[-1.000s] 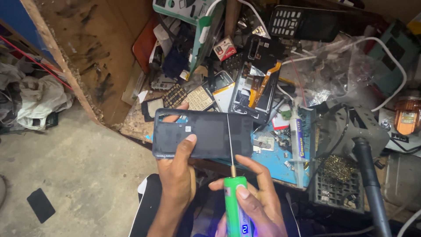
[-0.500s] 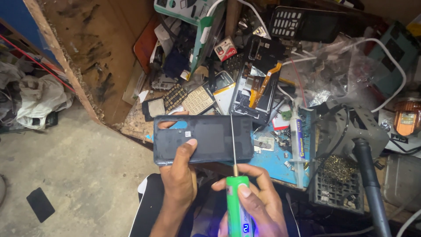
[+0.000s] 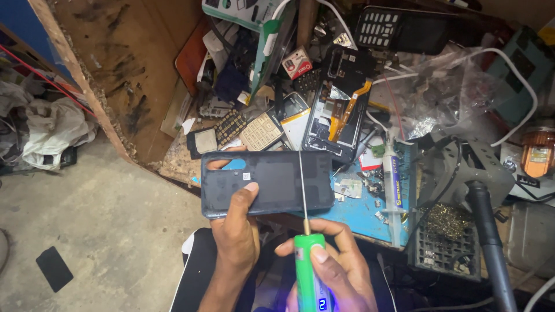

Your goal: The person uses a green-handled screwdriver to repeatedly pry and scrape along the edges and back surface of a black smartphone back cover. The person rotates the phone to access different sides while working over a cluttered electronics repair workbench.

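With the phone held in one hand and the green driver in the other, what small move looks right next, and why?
Probably ease the driver's tip down onto the phone's top edge. The left hand holds the dark phone flat by its lower edge, thumb on its face. The right hand holds the green driver, its thin shaft lying across the phone with the tip near that edge.

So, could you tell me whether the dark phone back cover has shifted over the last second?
No, hardly: the back cover in the left hand lies just below the keypad phone, as before.
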